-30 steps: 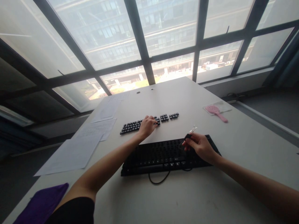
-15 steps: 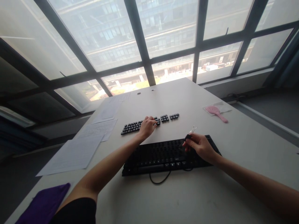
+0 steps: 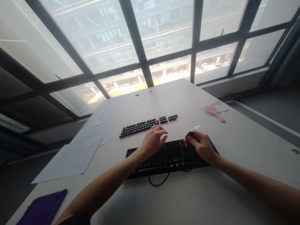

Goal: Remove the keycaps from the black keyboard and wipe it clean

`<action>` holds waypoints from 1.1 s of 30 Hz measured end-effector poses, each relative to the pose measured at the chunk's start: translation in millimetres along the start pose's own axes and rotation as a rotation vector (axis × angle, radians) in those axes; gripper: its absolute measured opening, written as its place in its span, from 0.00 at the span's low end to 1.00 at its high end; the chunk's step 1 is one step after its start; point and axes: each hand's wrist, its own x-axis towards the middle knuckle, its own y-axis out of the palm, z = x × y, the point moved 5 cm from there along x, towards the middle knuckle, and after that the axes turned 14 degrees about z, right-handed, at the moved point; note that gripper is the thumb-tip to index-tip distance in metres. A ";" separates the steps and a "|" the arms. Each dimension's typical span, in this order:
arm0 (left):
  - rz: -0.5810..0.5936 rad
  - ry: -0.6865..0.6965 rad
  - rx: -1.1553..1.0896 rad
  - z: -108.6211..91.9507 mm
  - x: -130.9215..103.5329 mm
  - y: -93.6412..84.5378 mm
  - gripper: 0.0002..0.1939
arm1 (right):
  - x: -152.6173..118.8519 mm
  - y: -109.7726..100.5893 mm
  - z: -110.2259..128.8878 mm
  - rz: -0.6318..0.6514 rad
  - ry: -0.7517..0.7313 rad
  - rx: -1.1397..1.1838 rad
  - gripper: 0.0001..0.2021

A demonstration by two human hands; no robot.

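My left hand (image 3: 153, 139) is raised above the far edge of a black keyboard (image 3: 161, 167), fingers apart and holding nothing. Most of the keyboard's keycaps are off, though a few stay along its near edge. Pinched in my right hand (image 3: 200, 146) is a keycap puller with a black handle (image 3: 189, 134) and thin wire prongs (image 3: 196, 127). It is over the right part of the keyboard. Beyond the keyboard, loose black keycaps (image 3: 138, 126) lie in rows, with two smaller groups of keycaps (image 3: 172, 117) to their right.
Printed papers (image 3: 70, 159) lie along the table's left side, and a purple cloth-like item (image 3: 44, 207) is near the front left corner. A pink hairbrush (image 3: 212, 110) rests on clear plastic at the right. The keyboard's cable (image 3: 159, 184) loops toward me. Windows stand behind the table (image 3: 154, 203).
My left hand has come back from the rows of keycaps toward the keyboard, and its fingers have spread. My right hand stays over the keyboard, the puller tilted slightly differently.
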 end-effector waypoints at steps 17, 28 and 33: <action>0.037 0.109 -0.246 -94.5 -19.9 66.6 0.25 | -7.5 -56.3 -14.5 -0.174 0.046 -0.131 0.13; 0.059 -0.002 -0.223 -70.6 -38.2 53.9 0.24 | 9.6 -10.8 -1.7 0.159 -0.010 -0.326 0.09; 0.056 -0.018 -0.222 -82.4 -17.6 55.5 0.18 | 6.4 -10.3 -2.8 0.243 0.035 -0.420 0.09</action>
